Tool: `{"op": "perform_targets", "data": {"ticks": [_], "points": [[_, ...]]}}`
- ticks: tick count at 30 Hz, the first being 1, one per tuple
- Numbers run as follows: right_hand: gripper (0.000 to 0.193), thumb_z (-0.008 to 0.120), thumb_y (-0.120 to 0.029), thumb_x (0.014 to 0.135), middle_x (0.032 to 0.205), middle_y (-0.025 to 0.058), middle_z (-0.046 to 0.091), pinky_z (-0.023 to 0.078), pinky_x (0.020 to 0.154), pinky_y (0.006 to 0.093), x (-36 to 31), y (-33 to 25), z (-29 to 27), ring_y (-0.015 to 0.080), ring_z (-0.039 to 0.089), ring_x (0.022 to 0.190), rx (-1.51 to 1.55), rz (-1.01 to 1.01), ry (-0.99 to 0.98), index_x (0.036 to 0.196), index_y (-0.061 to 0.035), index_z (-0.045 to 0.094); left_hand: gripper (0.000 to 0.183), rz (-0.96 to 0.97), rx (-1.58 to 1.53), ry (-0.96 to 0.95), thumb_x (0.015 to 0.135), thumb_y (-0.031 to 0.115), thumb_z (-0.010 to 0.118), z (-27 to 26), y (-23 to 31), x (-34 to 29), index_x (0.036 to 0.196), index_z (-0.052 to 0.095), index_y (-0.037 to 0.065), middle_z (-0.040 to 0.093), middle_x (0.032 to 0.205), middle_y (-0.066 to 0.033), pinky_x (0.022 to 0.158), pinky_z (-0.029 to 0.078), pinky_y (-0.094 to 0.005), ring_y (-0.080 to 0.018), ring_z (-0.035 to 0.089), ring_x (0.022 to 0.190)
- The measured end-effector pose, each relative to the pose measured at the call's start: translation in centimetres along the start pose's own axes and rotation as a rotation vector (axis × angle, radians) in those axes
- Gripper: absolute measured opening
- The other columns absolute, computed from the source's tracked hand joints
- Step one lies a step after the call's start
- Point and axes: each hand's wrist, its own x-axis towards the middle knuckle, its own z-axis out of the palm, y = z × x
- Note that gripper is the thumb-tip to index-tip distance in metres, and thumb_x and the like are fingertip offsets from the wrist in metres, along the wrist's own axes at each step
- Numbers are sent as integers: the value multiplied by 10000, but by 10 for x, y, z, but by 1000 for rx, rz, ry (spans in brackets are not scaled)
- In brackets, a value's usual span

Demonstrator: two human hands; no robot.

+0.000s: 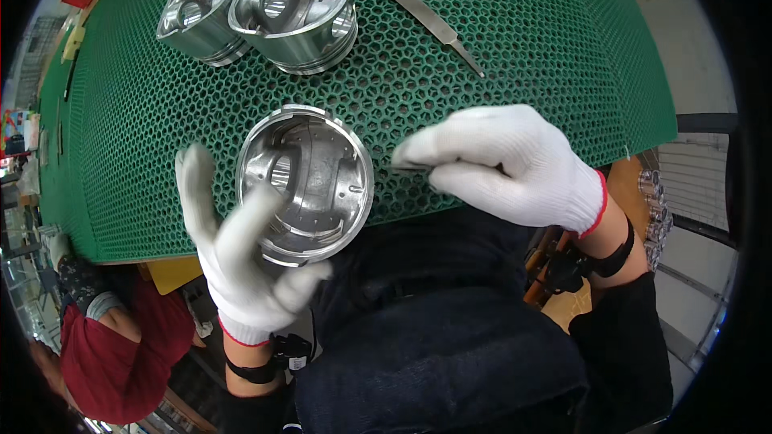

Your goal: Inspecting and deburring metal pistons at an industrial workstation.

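An engine piston [322, 173] of bare silvery metal stands on the green mat, its hollow side up, near the table's front edge. My left hand [241, 249], in a white knitted glove, is at its left rim with fingers spread, some reaching over the hollow and slightly blurred. It grips nothing; whether it touches the rim I cannot tell. To the right of the piston and apart from it, my gloved right hand [507, 165] is closed in a pinch. A thin dark sliver [412, 166] shows at its fingertips, too small to name.
Two more pistons [301, 12] stand behind, hollow side up. A flat metal file [410, 4] lies at the back, its tang toward me. The green honeycomb mat [523, 56] covers the table. A person in a dark red shirt [121, 354] is at the lower left.
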Motion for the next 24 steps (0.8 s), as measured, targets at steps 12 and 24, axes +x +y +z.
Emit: {"op": "perform_targets", "data": {"ticks": [12,24], "points": [[243,656,-137,875,825,77,680,568,649,322,-26,1,34,235,687,717,-62,-4,215,1116,-124,686,550,-198,-319,5,736,388,849,28,26,-27,1133,546,158,542,1120,-100,929,454,-463,-342,568,1088],[279,609,-14,883,908,88,716,536,680,243,-65,-13,-3,121,670,753,335,224,46,1152,9,678,402,-252,-475,-171,852,130,694,16,-22,10,1221,594,6,582,1257,-174,936,506,-391,-293,599,1107]]}}
